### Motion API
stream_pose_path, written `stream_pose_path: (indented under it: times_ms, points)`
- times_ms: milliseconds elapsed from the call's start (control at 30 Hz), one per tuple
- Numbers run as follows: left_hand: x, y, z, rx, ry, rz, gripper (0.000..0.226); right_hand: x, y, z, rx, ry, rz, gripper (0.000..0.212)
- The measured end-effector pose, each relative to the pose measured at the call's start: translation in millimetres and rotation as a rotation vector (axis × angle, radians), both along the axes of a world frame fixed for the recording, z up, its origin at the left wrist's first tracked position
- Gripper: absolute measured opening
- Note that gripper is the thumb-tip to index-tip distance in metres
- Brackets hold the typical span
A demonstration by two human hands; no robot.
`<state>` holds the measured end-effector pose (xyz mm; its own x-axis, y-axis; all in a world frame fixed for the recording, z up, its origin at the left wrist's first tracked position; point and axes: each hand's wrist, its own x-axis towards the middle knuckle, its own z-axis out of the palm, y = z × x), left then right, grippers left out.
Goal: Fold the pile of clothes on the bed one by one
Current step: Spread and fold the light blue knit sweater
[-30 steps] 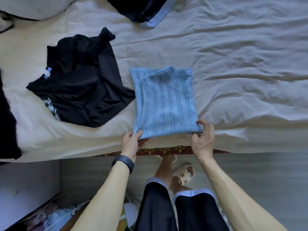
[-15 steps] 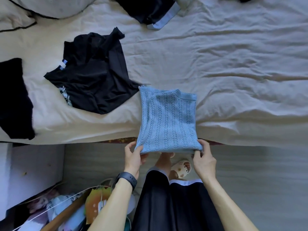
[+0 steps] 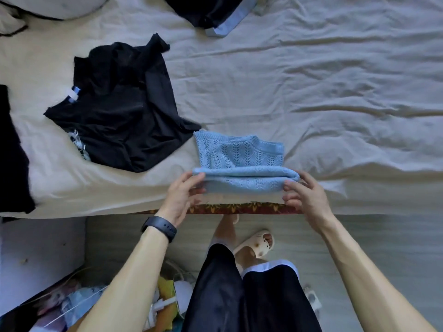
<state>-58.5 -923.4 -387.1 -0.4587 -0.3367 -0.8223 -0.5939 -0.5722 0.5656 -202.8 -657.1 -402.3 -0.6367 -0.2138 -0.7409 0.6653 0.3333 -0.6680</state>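
We note the left hand [image 3: 182, 195] and right hand [image 3: 306, 197] each pinching one end of the blue knit top [image 3: 242, 159], folded over between them at the bed [image 3: 311, 92] edge. The fingertips beneath the knit are hidden. A black garment [image 3: 119, 111] lies beyond the left hand.

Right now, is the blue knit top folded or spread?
Folded: blue knit top lies doubled, left hand and right hand pinching its rolled-over near edge.
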Motion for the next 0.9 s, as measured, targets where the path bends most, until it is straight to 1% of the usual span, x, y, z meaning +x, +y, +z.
stream_pose_path:
  times_ms: [33, 67, 100, 133, 167, 200, 233, 300, 367, 467, 533, 600, 700, 733, 800, 867, 900]
  points:
    - [-13, -10, -6, -0.022, -0.005, -0.088, 0.04, -11, -8, -6, 0.004, 0.005, 0.046, 0.03]
    - [-26, -18, -13, -0.081, -0.031, -0.191, 0.041, -22, -15, -14, 0.04, 0.04, 0.102, 0.03]
    - [-39, -25, -20, -0.203, -0.062, -0.286, 0.034, -32, -22, -21, 0.126, 0.122, 0.175, 0.024]
    - [-49, -32, -29, -0.369, -0.108, -0.37, 0.021, -41, -29, -29, 0.225, 0.215, 0.238, 0.015]
    - [-59, -39, -39, -0.517, -0.16, -0.443, 0.014, -50, -37, -35, 0.326, 0.289, 0.283, 0.01]
    - [-68, -44, -47, -0.622, -0.209, -0.485, 0.019, -57, -43, -44, 0.407, 0.352, 0.304, 0.015]
    - [-76, -49, -55, -0.668, -0.238, -0.492, 0.023, -63, -50, -52, 0.466, 0.394, 0.313, 0.024]
    - [-91, -54, -70, -0.673, -0.282, -0.453, 0.031, -71, -62, -62, 0.561, 0.425, 0.335, 0.04]
    - [-104, -53, -81, -0.647, -0.353, -0.423, 0.034, -74, -73, -71, 0.624, 0.396, 0.337, 0.047]
    - [-116, -50, -96, -0.636, -0.41, -0.323, 0.035, -77, -84, -80, 0.709, 0.372, 0.307, 0.048]
    - [-122, -45, -103, -0.665, -0.391, -0.272, 0.034, -77, -90, -87, 0.727, 0.389, 0.244, 0.047]
    - [-127, -42, -108, -0.712, -0.373, -0.294, 0.034, -78, -96, -93, 0.752, 0.383, 0.212, 0.048]
    - [-134, -44, -113, -0.763, -0.354, -0.359, 0.032, -82, -99, -95, 0.808, 0.311, 0.178, 0.056]
    - [-137, -45, -113, -0.755, -0.357, -0.358, 0.033, -84, -98, -95, 0.789, 0.287, 0.123, 0.057]
    - [-140, -51, -113, -0.683, -0.411, -0.276, 0.045, -82, -94, -90, 0.713, 0.245, 0.015, 0.057]
    - [-138, -54, -111, -0.523, -0.445, -0.134, 0.056, -71, -83, -86, 0.623, 0.213, -0.014, 0.06]
    - [-135, -54, -110, -0.447, -0.405, -0.098, 0.057, -63, -77, -83, 0.565, 0.189, -0.013, 0.063]
